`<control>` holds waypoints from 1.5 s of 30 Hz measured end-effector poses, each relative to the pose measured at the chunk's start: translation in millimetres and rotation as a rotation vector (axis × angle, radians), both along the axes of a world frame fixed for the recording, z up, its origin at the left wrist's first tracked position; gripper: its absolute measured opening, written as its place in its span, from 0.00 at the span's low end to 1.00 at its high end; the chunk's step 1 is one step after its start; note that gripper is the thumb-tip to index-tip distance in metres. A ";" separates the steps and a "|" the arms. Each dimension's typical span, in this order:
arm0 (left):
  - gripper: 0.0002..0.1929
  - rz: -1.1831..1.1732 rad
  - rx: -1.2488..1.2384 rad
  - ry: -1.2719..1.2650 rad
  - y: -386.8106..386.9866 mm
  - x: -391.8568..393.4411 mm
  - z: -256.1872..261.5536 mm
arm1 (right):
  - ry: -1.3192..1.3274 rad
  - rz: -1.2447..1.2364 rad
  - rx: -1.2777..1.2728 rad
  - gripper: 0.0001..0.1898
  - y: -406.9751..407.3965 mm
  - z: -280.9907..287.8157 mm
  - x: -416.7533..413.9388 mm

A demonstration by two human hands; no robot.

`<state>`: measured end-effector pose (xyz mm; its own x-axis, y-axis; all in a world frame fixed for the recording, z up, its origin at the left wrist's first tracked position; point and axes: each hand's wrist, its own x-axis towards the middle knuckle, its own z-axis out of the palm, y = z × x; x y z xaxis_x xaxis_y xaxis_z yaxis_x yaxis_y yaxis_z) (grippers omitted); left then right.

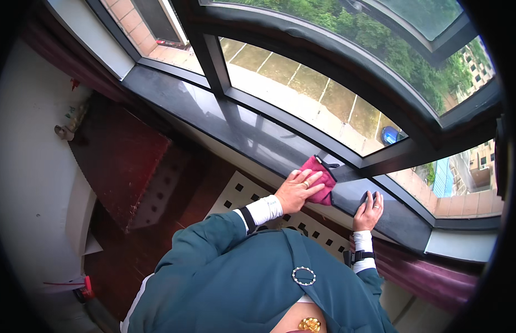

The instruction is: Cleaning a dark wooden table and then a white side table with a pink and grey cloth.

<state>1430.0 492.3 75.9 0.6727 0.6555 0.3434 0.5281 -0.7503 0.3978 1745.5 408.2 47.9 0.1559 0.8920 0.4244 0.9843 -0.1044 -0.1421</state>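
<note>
My left hand (297, 191) lies on a folded pink cloth (320, 197) with dark edging, pressing it against the dark, glossy stone windowsill (266, 135). Its fingers are spread over the cloth, and a ring shows on one of them. A dark loop sticks out from the cloth's far corner, close to the window frame. To the right, my right hand (367, 214) rests its fingertips on the same sill, with nothing seen in it. What lies beneath its palm is hidden.
Dark window frames (295, 123) border the sill, and an upper sash (453, 37) stands tilted outward. Purple curtains hang at the left (70, 62) and right (432, 274). A dark red board (124, 154) stands left; a white mat with black squares (237, 200) lies below the sill.
</note>
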 end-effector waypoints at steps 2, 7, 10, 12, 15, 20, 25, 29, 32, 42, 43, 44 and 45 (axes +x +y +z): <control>0.34 0.097 0.107 0.072 8.4 -34.3 -8.6 | 0.000 -0.004 0.002 0.23 -1.4 1.1 -0.4; 0.36 0.613 0.204 0.318 48.9 -170.3 -7.8 | 0.018 0.002 0.007 0.22 2.2 5.2 -3.4; 0.37 0.872 0.176 0.254 70.8 -215.6 -19.2 | 0.019 -0.002 0.024 0.23 1.4 6.4 -2.7; 0.31 0.913 0.064 0.203 79.9 -193.3 -15.0 | 0.034 -0.008 0.034 0.23 0.5 3.4 -1.3; 0.23 0.617 -0.100 -0.235 73.4 -117.3 4.3 | 0.025 -0.007 0.046 0.22 -1.2 3.2 -0.8; 0.28 0.173 -1.309 -1.018 17.0 -2.4 68.8 | 0.083 -0.015 0.093 0.21 0.3 11.6 -2.3; 0.29 -0.065 -1.494 -0.854 -22.6 41.4 79.4 | 1.202 0.436 -0.076 0.21 3.7 55.8 -51.2; 0.27 -0.083 -1.579 -0.971 -35.5 34.3 81.9 | 1.371 0.414 -0.194 0.16 -1.2 76.1 -69.4; 0.27 -0.009 -1.577 -0.911 -46.8 11.7 77.1 | 1.195 0.543 -0.102 0.13 0.8 103.7 -82.6; 0.30 0.205 -0.866 -0.652 -77.5 -30.7 61.0 | 1.668 0.636 -0.345 0.12 2.5 122.7 -103.8; 0.32 0.292 -0.632 -0.541 -81.8 -31.3 59.3 | 1.664 0.646 -0.344 0.12 2.7 121.8 -104.3; 0.32 0.296 -0.633 -0.543 -85.9 -25.3 70.5 | 1.664 0.647 -0.349 0.12 3.0 119.3 -104.2; 0.29 0.372 -0.507 -0.572 -89.8 -17.7 79.8 | 1.684 0.644 -0.359 0.12 3.2 115.9 -104.3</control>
